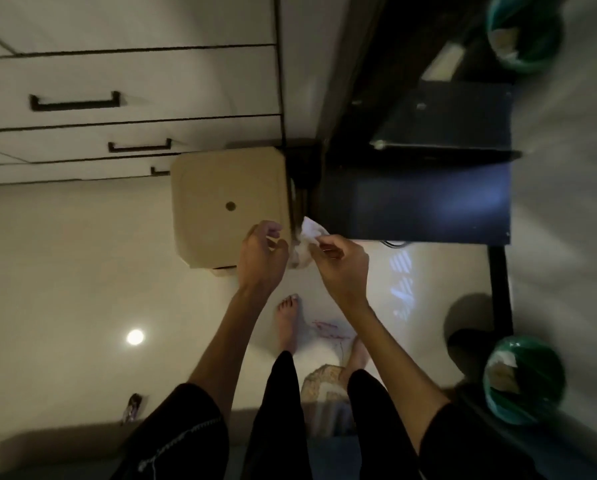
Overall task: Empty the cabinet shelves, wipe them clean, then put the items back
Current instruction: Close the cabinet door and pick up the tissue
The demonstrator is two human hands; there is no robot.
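The white cloth (309,233), probably light and limp, is pinched by the right hand (338,263); left hand (260,252) fingers curl empty beside it.

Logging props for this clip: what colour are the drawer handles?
Black, on white drawer fronts; the drawer handles show clearest in the head view, upper left.

Dim, warm-toned interior; exposure low throughout. A round ceiling-light reflection (135,337) glares off the glossy floor (65,271) at 8 o'clock; striped bluish window reflections (403,292) lie at 3 o'clock. Motion blur smears the green bowls (524,379) at 1 and 4 o'clock. Wide-angle stretching bends the white drawers (127,81) at 10 o'clock. Lower corners fall into shadow.
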